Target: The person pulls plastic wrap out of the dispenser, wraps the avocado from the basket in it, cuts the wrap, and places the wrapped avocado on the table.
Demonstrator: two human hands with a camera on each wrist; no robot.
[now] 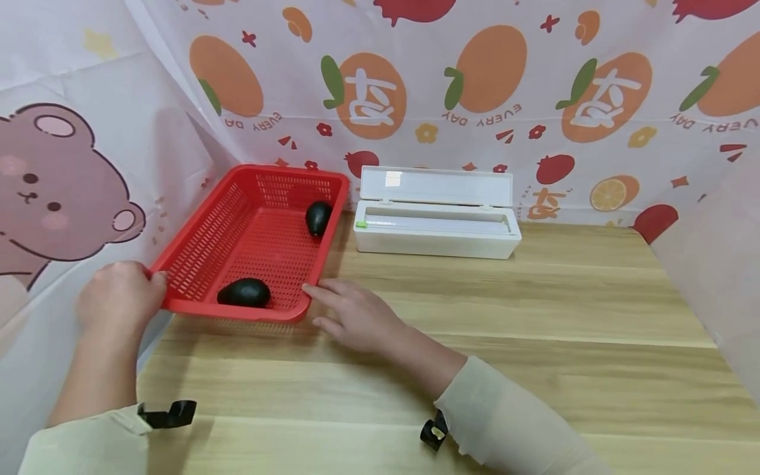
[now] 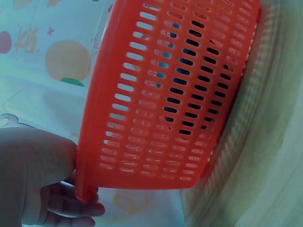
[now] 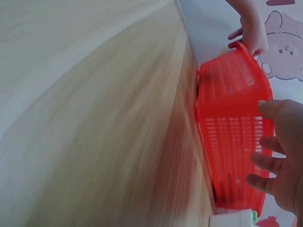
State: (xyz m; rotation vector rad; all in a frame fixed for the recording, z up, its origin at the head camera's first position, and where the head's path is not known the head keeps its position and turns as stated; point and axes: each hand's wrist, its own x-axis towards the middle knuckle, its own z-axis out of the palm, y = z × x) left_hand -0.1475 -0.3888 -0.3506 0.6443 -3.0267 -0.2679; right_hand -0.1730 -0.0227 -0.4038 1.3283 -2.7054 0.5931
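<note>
Cropped sleeves (image 1: 513, 415) lead to the partly hidden left grip (image 1: 121, 297) pinching a basket (image 1: 237, 311) and the spread right grip (image 1: 359, 316).

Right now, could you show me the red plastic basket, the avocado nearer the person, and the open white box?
Red plastic basket (image 1: 270, 245): head view, bare middle of its floor.
Nearer avocado (image 1: 246, 292): head view, middle of its dark skin.
Open white box (image 1: 436, 243): head view, its front wall.

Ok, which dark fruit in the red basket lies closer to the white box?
The far fruit, at the right side of the red basket; the near fruit lies toward the front, farther from the white box.
</note>
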